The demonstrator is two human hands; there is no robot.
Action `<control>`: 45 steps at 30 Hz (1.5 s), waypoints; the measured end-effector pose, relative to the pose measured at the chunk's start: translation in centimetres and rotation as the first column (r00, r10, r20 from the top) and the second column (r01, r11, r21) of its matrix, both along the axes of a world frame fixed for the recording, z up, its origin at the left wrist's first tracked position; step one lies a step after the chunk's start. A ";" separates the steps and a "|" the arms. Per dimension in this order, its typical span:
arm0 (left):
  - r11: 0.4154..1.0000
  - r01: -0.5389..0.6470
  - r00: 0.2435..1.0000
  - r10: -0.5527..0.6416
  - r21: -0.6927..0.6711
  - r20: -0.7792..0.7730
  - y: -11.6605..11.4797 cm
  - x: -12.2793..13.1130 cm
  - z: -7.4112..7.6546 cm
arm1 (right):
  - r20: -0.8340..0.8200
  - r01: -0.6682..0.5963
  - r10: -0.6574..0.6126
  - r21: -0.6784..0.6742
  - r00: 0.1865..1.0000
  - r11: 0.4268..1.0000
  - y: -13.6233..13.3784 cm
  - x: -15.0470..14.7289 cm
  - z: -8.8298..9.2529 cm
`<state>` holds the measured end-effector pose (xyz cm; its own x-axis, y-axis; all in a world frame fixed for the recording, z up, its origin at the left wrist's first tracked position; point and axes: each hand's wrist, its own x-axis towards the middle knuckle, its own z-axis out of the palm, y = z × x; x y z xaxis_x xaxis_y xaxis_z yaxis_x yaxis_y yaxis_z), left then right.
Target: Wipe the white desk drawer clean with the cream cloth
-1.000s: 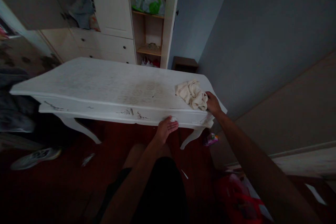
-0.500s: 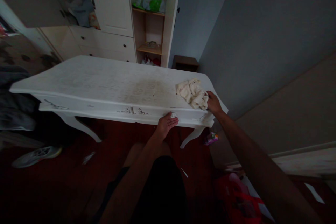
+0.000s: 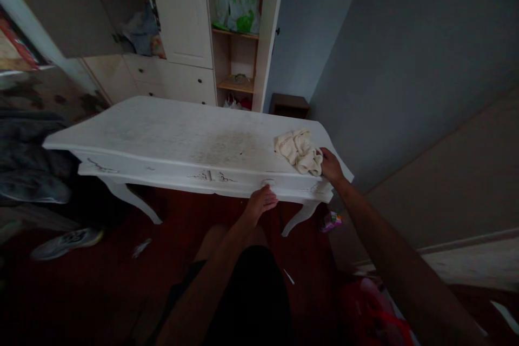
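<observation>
A white table with carved trim stands in front of me, its top marked by dark smudges near the middle. On its right end lies a crumpled cream cloth. My right hand grips the cloth's right edge, fingers partly hidden behind it. At the drawer front, my left hand is just below a round white knob, fingers extended to the right and the thumb or a fingertip up at the knob. The hand is not wrapped round the knob.
Behind the table stand a white cabinet with open shelves and a small brown box. A grey wall borders the right. Dark clothing, a shoe and a red bag lie around.
My left hand has dropped slightly away from the knob, which now shows more. The view has shifted, so the table sits a little lower and further right. My right hand stays at the cloth.
</observation>
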<state>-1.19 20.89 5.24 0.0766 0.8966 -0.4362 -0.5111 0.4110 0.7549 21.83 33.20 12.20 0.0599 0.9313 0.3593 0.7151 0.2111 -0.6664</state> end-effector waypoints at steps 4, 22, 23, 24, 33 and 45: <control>0.953 0.276 0.958 -0.262 0.123 -0.114 -1.5 -0.8 3.1 | -0.085 -0.096 0.096 0.002 0.992 0.995 -0.5 0.0 0.0; 0.806 0.325 0.846 -0.014 0.495 -0.533 11.1 -2.3 12.9 | -0.124 -0.373 0.387 0.121 0.914 0.920 -3.1 -6.1 0.2; 0.790 0.362 0.813 -0.008 0.495 -0.582 10.9 -2.4 12.6 | -0.150 -0.372 0.388 0.125 0.909 0.920 -3.3 -6.5 0.2; 0.773 0.389 0.777 0.015 0.500 -0.629 10.7 -2.6 12.4 | -0.177 -0.380 0.398 0.126 0.900 0.916 -3.4 -6.8 0.3; 0.725 0.436 0.485 0.309 0.533 -0.818 4.8 -4.0 11.4 | -0.512 -0.488 0.436 0.038 0.740 0.872 -2.8 -4.9 1.3; 0.586 0.512 0.447 0.443 0.628 -0.777 -4.8 -2.3 1.9 | -0.617 -0.495 0.323 -0.126 0.717 0.860 0.7 -1.6 1.2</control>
